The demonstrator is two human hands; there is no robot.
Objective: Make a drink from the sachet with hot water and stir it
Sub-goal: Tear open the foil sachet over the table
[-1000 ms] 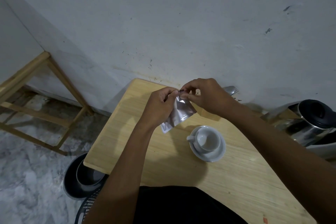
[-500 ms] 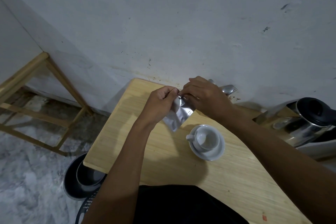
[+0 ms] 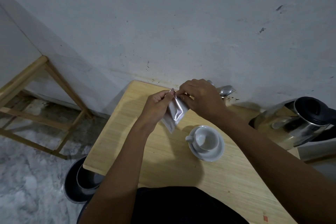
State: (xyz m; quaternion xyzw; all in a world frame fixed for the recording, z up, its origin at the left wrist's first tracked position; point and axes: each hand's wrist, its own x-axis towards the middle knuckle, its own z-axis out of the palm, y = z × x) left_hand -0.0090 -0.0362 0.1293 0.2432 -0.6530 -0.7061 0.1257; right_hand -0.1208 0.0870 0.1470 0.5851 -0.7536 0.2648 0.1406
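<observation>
A silver foil sachet [image 3: 175,114] hangs above the wooden table [image 3: 141,151], pinched at its top edge by both hands. My left hand [image 3: 157,104] grips the top left corner and my right hand [image 3: 201,97] grips the top beside it. Below and to the right, an empty white cup [image 3: 205,138] stands on a white saucer [image 3: 216,152]. A steel kettle [image 3: 298,122] with a black lid sits at the table's right end. A metal spoon [image 3: 226,90] lies by the wall behind my right hand.
The table stands against a stained white wall. A dark bin [image 3: 81,180] sits on the marble floor by the table's left corner. A wooden frame [image 3: 36,85] stands to the left. Dark crumbs lie near the spoon.
Both hands have shifted slightly up and toward the wall with the sachet. The sachet now hangs more steeply, and my right hand has turned over its top edge.
</observation>
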